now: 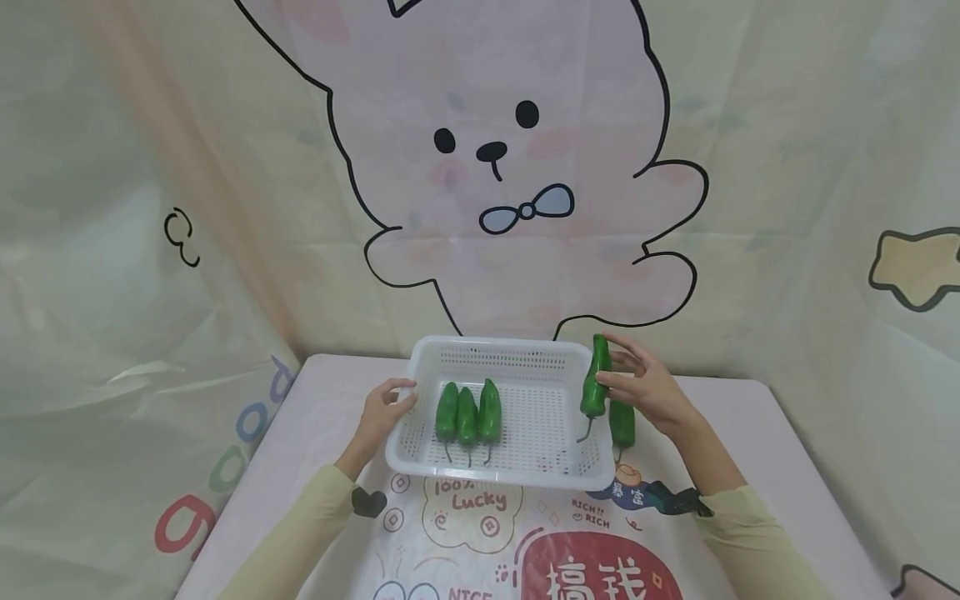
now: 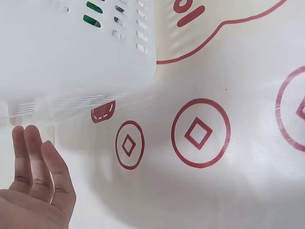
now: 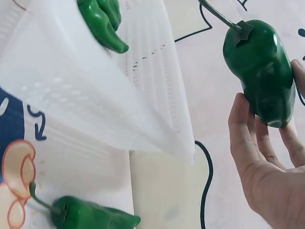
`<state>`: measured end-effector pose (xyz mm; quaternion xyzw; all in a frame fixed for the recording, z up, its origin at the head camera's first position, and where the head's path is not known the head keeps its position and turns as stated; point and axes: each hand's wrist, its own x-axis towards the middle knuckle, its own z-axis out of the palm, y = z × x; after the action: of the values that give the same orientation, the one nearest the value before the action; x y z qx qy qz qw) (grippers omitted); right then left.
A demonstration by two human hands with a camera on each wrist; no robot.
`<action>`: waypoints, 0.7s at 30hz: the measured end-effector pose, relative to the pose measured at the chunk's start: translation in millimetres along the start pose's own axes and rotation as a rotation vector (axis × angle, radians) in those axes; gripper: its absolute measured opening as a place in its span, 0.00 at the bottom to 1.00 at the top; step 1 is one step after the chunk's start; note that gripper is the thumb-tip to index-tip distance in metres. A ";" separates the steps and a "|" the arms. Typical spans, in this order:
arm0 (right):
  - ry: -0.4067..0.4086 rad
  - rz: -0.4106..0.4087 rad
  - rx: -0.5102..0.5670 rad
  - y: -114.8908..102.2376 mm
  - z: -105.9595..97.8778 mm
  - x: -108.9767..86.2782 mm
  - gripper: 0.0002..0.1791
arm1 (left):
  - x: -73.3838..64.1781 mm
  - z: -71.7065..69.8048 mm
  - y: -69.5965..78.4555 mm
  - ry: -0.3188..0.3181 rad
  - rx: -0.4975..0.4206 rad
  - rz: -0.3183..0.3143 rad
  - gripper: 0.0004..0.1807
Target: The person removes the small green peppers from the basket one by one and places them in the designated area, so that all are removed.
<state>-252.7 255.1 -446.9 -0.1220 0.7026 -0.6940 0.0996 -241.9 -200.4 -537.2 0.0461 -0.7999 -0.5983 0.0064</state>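
Observation:
My right hand [image 1: 641,387] holds a green pepper [image 1: 596,379] upright with its stem down, over the right rim of the white plastic basket [image 1: 555,479]. The right wrist view shows thumb and fingers around this pepper's lower part. Three more green peppers lie side by side in the basket's left half, including one nearest the middle [image 1: 490,412]. Another green pepper [image 1: 622,425] lies on the table outside, right of the basket, partly hidden by my right hand. On the left, my left hand [image 1: 382,417] touches the basket's rim, its fingers [image 2: 35,162] fairly straight in the left wrist view.
The basket stands on a table [image 1: 345,375] with a printed cover of cartoons and lettering. A cartoon backdrop [image 1: 517,275] rises right behind the table, and printed sheets hang at both sides.

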 end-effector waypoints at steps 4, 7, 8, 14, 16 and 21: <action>0.041 -0.016 -0.028 3.0 -10.0 -6.1 0.41 | 0.1 0.0 0.5 -0.007 -0.007 -0.002 0.18; 0.064 -0.022 -0.035 5.2 -16.7 -10.9 0.41 | -1.6 -0.7 5.1 -0.023 -0.026 0.007 0.19; 0.069 -0.023 -0.038 6.0 -19.0 -12.7 0.41 | -3.5 -1.1 8.6 -0.030 -0.032 0.009 0.18; 0.103 -0.033 -0.052 10.6 -29.2 -22.9 0.41 | -21.8 -4.8 39.0 -0.068 -0.029 0.024 0.18; 0.115 -0.033 -0.065 11.9 -32.0 -25.7 0.41 | -25.4 -5.1 44.4 -0.068 -0.024 0.027 0.18; 0.139 -0.027 -0.144 17.3 -42.2 -30.9 0.41 | -26.9 -5.3 46.3 -0.069 -0.030 0.028 0.18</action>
<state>-237.0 304.9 -464.4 -0.0897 0.7541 -0.6499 0.0323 -217.8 -190.3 -490.1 0.0141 -0.7911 -0.6115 -0.0121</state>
